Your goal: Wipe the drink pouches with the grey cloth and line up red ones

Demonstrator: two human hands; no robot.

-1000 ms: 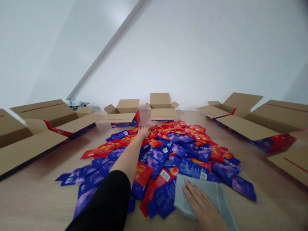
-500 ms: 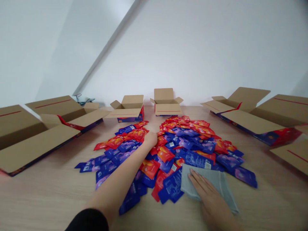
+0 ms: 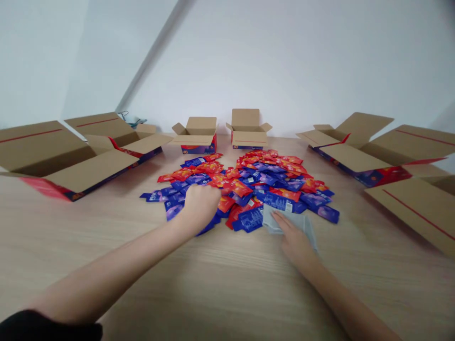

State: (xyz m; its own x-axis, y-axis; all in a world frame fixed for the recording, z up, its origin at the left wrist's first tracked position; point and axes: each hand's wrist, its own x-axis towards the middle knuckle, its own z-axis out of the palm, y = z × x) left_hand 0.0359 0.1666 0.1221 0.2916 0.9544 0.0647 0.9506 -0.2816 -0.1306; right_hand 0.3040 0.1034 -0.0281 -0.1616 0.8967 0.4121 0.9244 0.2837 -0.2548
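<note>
A heap of small red and blue sachets (image 3: 249, 177) is spread over the table. My left hand (image 3: 202, 206) is closed in a fist above the heap's near left side. Whatever it holds, if anything, is hidden behind the knuckles. On the heap's near right edge lies a folded grey cloth (image 3: 305, 227), partly over blue sachets. My right hand (image 3: 293, 239) rests on this cloth with its fingers stretched out flat; the thumb cannot be made out.
Open cardboard boxes surround the heap: two on the left (image 3: 92, 175), one back left (image 3: 197, 139), one back centre (image 3: 250, 137), and several on the right (image 3: 359, 158). A cable (image 3: 137, 123) lies behind the left boxes. The wooden tabletop (image 3: 213, 284) extends nearest me.
My left hand has drawn back toward me and left from the middle of the heap, still closed. The view has tilted down and pulled back. My right hand stays on the cloth.
</note>
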